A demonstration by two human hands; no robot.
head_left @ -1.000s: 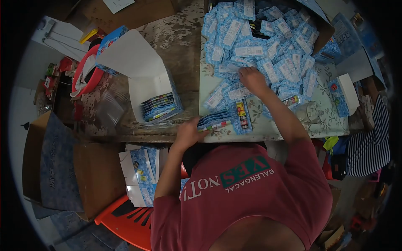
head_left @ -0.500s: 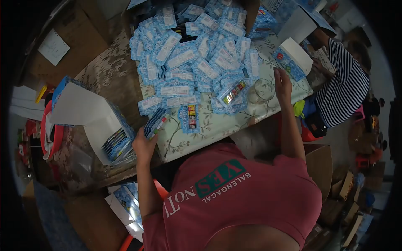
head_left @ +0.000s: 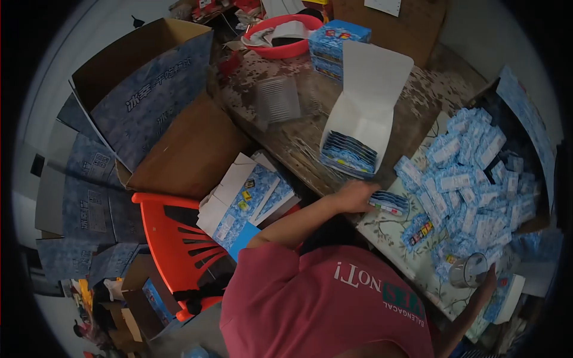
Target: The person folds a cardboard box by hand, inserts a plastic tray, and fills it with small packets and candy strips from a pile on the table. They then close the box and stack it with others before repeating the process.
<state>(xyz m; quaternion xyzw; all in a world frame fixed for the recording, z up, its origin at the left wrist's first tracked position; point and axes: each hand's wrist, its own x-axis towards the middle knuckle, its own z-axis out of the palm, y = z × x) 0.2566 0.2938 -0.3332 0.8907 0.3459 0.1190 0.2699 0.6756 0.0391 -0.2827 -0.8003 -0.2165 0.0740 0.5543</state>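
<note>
My left hand (head_left: 356, 197) is closed around one end of a small stack of blue flat packets (head_left: 389, 203), held near the table's front edge. Just beyond it stands an open box (head_left: 364, 122) with its white lid raised and a row of similar packets inside. My right hand (head_left: 490, 279) is at the far right, beside a clear glass jar (head_left: 468, 271); its fingers are small and dim, so their grip cannot be made out. Between the hands lies a packet with colourful pieces (head_left: 419, 232), near a large heap of blue packets (head_left: 465, 173).
A red-orange plastic chair (head_left: 173, 244) stands at left, with flattened printed cartons (head_left: 248, 200) by it. Large cardboard boxes (head_left: 152, 98) are behind. At the back are a clear plastic tray (head_left: 278, 100), a closed blue box (head_left: 337, 45) and a red basin (head_left: 280, 51).
My view has swung to the left, bringing the chair and large boxes into sight. My left hand still holds the packet stack; my right hand remains near the jar.
</note>
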